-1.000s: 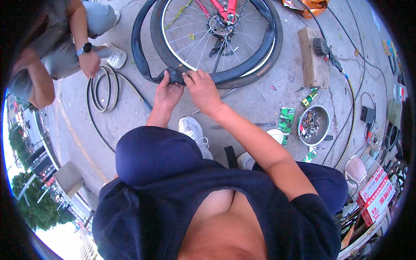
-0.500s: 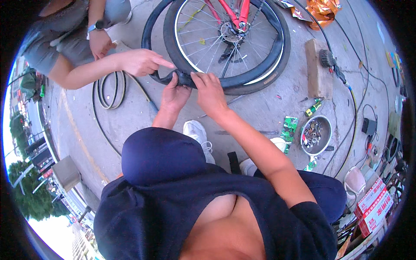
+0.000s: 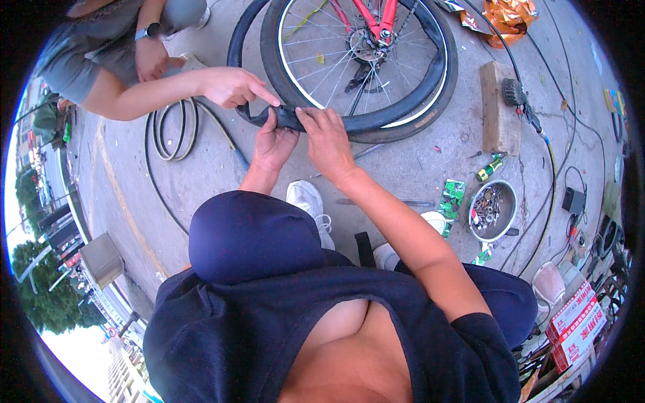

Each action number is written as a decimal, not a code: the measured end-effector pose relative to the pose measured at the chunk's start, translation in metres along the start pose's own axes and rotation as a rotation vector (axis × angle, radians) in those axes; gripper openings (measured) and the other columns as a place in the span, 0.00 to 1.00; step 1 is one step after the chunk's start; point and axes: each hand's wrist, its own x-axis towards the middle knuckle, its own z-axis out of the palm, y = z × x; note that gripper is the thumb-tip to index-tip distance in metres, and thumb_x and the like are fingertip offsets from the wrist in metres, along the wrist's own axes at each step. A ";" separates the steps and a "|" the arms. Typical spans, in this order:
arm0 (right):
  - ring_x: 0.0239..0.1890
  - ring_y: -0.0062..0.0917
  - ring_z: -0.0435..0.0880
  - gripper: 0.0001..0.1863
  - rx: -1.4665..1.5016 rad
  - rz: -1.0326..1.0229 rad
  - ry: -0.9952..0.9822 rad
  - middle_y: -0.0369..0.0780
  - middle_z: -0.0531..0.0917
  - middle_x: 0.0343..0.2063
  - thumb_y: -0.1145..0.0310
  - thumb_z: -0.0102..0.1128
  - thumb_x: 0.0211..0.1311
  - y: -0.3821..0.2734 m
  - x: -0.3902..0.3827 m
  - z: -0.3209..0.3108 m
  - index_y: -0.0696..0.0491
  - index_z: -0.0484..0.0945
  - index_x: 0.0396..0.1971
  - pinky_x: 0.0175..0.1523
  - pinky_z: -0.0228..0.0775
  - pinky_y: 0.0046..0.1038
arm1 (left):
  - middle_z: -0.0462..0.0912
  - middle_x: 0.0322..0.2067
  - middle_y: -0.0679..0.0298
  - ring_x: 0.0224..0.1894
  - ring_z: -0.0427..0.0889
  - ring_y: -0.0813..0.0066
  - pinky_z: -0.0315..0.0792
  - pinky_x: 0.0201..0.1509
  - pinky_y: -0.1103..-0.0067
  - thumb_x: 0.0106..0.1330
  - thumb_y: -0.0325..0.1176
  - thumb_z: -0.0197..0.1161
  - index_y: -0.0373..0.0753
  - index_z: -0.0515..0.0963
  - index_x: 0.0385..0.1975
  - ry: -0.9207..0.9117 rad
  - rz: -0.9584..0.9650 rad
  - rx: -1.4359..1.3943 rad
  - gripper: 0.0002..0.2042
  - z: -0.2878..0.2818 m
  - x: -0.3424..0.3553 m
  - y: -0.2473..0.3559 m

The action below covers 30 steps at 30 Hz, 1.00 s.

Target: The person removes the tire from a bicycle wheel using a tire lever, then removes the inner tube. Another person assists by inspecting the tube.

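A black inner tube (image 3: 366,123) hangs partly out of a bicycle wheel with a black tyre (image 3: 271,64) and red frame (image 3: 366,20). My left hand (image 3: 271,146) grips the tube from below at the wheel's near side, thumb up against it. Just to its right, my right hand (image 3: 329,142) pinches the same tube from above with its fingertips. Another person's hand (image 3: 232,87) reaches in from the left, its index finger pointing at or touching the tube beside my left thumb; contact is unclear.
To the right are a wooden block (image 3: 494,117) with a round black-headed tool (image 3: 514,93) against it, a green-yellow handle (image 3: 490,168), a green patterned sheet (image 3: 452,196) and a metal pot (image 3: 513,208) of small parts. A coiled hose (image 3: 158,131) lies left.
The other person's pointing finger has come right and down, closer to the tube by my left thumb. The view has shifted slightly; my hands keep their hold.
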 end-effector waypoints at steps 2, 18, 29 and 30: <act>0.44 0.36 0.71 0.22 0.001 0.004 -0.005 0.42 0.75 0.43 0.79 0.49 0.50 0.000 0.000 0.000 0.57 0.72 0.48 0.50 0.62 0.35 | 0.78 0.40 0.62 0.47 0.74 0.68 0.61 0.60 0.70 0.62 0.34 0.57 0.36 0.72 0.40 -0.011 -0.012 -0.026 0.11 0.003 0.000 0.000; 0.45 0.35 0.71 0.22 -0.002 0.029 -0.035 0.42 0.75 0.42 0.77 0.51 0.48 0.001 0.000 0.003 0.57 0.73 0.48 0.51 0.62 0.35 | 0.77 0.41 0.60 0.48 0.73 0.67 0.61 0.60 0.70 0.62 0.34 0.57 0.36 0.72 0.41 -0.009 -0.014 -0.043 0.11 -0.001 0.000 0.001; 0.44 0.36 0.71 0.22 0.014 0.019 -0.015 0.43 0.75 0.41 0.77 0.50 0.49 0.004 0.001 -0.001 0.58 0.72 0.49 0.50 0.63 0.36 | 0.76 0.44 0.60 0.50 0.71 0.67 0.58 0.62 0.69 0.66 0.38 0.52 0.37 0.72 0.42 -0.003 -0.025 0.017 0.12 0.010 0.000 -0.002; 0.44 0.36 0.71 0.22 0.015 0.018 -0.012 0.43 0.75 0.41 0.77 0.49 0.49 0.004 0.001 -0.001 0.58 0.72 0.49 0.50 0.63 0.36 | 0.76 0.44 0.60 0.50 0.71 0.67 0.58 0.63 0.69 0.66 0.38 0.52 0.37 0.72 0.42 -0.003 -0.026 0.011 0.12 0.009 0.000 -0.002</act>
